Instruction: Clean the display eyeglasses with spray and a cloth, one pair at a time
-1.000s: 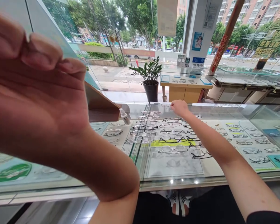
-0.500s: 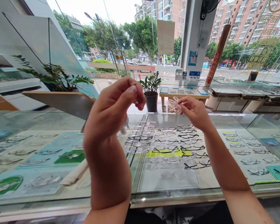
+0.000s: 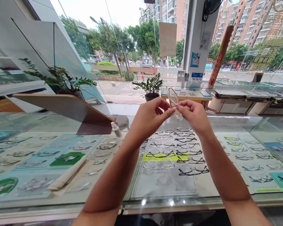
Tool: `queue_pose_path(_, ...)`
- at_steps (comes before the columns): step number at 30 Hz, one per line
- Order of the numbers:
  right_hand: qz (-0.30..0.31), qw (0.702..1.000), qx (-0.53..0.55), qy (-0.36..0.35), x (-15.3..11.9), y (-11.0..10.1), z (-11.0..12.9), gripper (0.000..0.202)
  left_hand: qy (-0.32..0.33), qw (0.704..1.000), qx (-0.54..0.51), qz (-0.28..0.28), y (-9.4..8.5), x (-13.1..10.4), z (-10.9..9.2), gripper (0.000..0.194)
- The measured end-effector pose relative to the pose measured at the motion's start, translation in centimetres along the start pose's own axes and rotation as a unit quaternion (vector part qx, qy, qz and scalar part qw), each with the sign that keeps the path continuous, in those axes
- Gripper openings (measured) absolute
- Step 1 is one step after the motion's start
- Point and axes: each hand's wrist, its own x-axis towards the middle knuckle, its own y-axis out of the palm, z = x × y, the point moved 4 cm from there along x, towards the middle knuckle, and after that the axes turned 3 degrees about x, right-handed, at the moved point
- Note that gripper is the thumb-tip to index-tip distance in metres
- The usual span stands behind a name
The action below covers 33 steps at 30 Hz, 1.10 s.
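A pair of glasses with a thin, pale frame [image 3: 173, 97] is held up above the glass counter, its lenses turned nearly edge-on. My right hand [image 3: 193, 113] pinches it from the right between thumb and fingers. From the other side, my left hand [image 3: 153, 114] closes thumb and fingertips on the same glasses, close to the right fingertips. Below both hands, rows of eyeglasses [image 3: 160, 153] lie in the counter, some dark-rimmed and some clear. Which part of the frame each hand grips is too small to tell.
The glass counter [image 3: 165, 201] spans the view. A small white bottle [image 3: 116, 129] stands left of my left arm, by a slanted wooden-edged board [image 3: 61, 105]. A rolled cloth [image 3: 68, 174] lies at left. Beyond are a potted plant [image 3: 151, 86] and a display table [image 3: 186, 94].
My left hand has come down and forward from its raised, curled pose and now grips the glasses. The right hand has shifted slightly; the glasses are turned more upright. The view has tilted a little.
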Motion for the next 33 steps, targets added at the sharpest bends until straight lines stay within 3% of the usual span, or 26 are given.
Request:
queue_pose_path(5, -0.009, 1.000, 0.013, -0.002, -0.1, 0.3, 0.3, 0.025, 0.001, 0.997, -0.014, -0.074, 1.1, 0.2, 0.5, 0.022)
queue_pose_path(9, -0.007, 0.999, 0.034, 0.007, 0.2, 0.3, 0.0, 0.030, 0.020, 0.989, -0.082, -0.120, 1.6, 0.4, 0.8, 0.020)
queue_pose_path(14, -0.017, 0.999, 0.036, 0.013, 0.2, 0.2, -0.2, 0.023, 0.037, 0.991, -0.094, -0.090, 1.8, 0.6, 0.7, 0.007)
queue_pose_path(17, -0.038, 0.999, 0.031, 0.006, 0.0, 0.2, 0.1, 0.021, 0.007, 0.993, -0.082, -0.087, 1.6, 0.6, 0.9, 0.015)
queue_pose_path(20, -0.021, 0.999, 0.036, 0.006, -0.1, 0.5, 0.5, 0.020, -0.012, 0.992, -0.086, -0.086, 1.4, 0.6, 1.2, 0.021)
queue_pose_path(24, 0.009, 0.999, 0.042, 0.010, -0.2, 0.8, 0.7, 0.017, 0.000, 0.993, -0.077, -0.087, 1.2, 0.6, 1.1, 0.026)
queue_pose_path(33, 0.001, 0.998, 0.056, 0.000, 0.1, 0.8, 0.7, 0.015, -0.004, 0.993, -0.087, -0.080, 1.1, 0.7, 0.9, 0.030)
